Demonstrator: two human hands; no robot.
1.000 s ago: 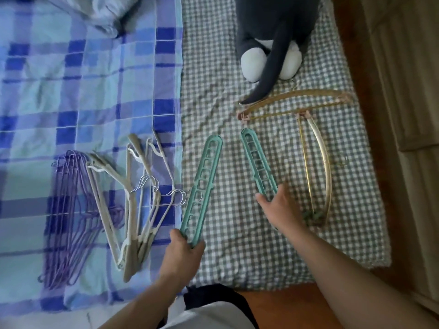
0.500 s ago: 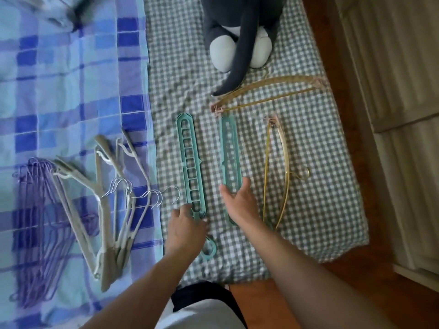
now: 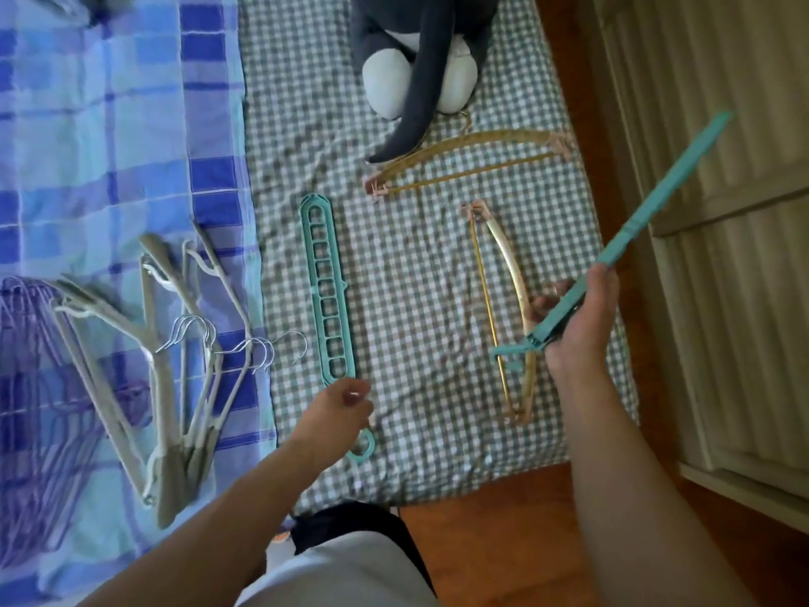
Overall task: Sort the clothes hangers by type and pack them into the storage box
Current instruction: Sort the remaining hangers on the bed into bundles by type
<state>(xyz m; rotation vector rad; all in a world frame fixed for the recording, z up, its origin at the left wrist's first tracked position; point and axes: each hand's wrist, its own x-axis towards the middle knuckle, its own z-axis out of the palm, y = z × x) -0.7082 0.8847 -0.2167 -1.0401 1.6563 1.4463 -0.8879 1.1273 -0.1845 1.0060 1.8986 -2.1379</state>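
Teal slotted plastic hanger [image 3: 648,221], long and flat, is gripped edge-on by the right hand [image 3: 580,326] at right; its twin [image 3: 327,291], flat on checked fabric [image 3: 416,300], is pinched by the left hand [image 3: 337,409].

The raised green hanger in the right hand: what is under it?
Under the green hanger held by the right hand lie a gold hanger on the checked sheet and wooden floor. The hand covers part of the gold hanger.

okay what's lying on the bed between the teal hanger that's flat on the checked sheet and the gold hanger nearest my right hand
Nothing: the head view shows only bare checked sheet between the flat teal hanger and the gold hanger.
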